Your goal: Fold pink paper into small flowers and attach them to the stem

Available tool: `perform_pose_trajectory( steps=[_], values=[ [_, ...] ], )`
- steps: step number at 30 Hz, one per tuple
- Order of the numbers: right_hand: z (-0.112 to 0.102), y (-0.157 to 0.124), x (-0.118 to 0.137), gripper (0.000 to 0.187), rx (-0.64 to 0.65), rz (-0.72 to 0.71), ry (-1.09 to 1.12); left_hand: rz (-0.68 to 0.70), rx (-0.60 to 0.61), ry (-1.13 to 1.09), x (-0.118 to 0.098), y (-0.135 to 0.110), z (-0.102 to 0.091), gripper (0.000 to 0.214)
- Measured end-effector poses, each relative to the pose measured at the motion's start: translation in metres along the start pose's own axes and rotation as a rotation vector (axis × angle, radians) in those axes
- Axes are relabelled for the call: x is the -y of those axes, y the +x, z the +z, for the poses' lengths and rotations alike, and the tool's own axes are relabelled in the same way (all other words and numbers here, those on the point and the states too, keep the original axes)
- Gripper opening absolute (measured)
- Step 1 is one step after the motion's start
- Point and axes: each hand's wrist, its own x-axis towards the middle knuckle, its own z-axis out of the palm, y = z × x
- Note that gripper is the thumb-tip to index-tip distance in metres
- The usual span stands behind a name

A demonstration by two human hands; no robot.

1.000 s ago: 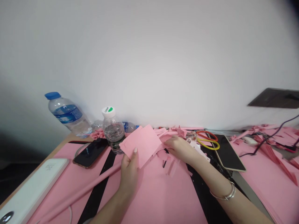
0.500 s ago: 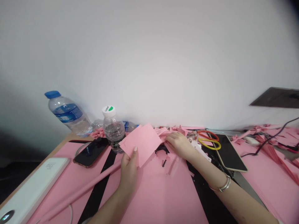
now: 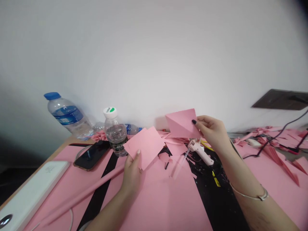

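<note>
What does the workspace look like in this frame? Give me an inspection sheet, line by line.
Surface: pink paper sheets over a black mat on a wooden table.
Things: flat pink sheet, folded pink paper.
Clutter: hot glue gun, clear glue stick, pink scraps, water bottles, phone, white power bank.
Hands: left hand holds the flat sheet; right hand holds the folded paper up.
Cables: dark cable, white cable.
Surroundings: white wall, dark panel.
</note>
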Motion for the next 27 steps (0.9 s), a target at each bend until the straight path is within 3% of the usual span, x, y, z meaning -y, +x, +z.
perform_pose_trajectory(
  steps=[3,4,6,7,9,11,14,20,23,25,27],
  values=[
    [0.004,-0.019,0.013,0.019,-0.163,-0.135,-0.089,-0.055,0.059,-0.067,0.001,-0.003,0.001,0.045],
    [0.007,-0.026,0.016,0.019,-0.229,-0.224,-0.153,-0.072,0.076,-0.072,0.001,-0.004,0.002,0.047],
    [0.016,-0.042,0.018,0.021,-0.244,-0.454,-0.288,-0.124,0.109,-0.066,-0.001,-0.007,0.004,0.049],
    [0.022,-0.049,0.018,0.024,-0.18,-0.59,-0.353,-0.153,0.124,-0.058,-0.002,-0.009,0.005,0.048],
    [0.034,-0.063,0.014,0.031,0.068,-0.853,-0.435,-0.204,0.15,-0.043,-0.004,-0.011,0.007,0.045],
    [0.046,-0.075,0.01,0.033,0.293,-0.973,-0.479,-0.238,0.157,-0.034,-0.005,-0.012,0.009,0.043],
    [0.058,-0.087,0.005,0.035,0.414,-0.977,-0.558,-0.289,0.145,-0.037,-0.005,-0.011,0.009,0.045],
    [0.06,-0.09,0.006,0.029,0.462,-0.952,-0.498,-0.228,0.233,-0.071,0.0,-0.012,0.008,0.048],
    [0.047,-0.077,0.001,0.024,0.339,-0.84,-0.43,-0.184,0.122,-0.037,0.001,-0.011,0.007,0.048],
    [0.035,-0.064,-0.007,0.025,0.179,-0.725,-0.531,-0.13,0.056,-0.042,0.001,-0.009,0.005,0.048],
    [0.025,-0.052,-0.017,0.02,0.184,-0.604,-0.694,-0.088,0.025,-0.05,0.003,-0.007,0.004,0.047]
  ],
)
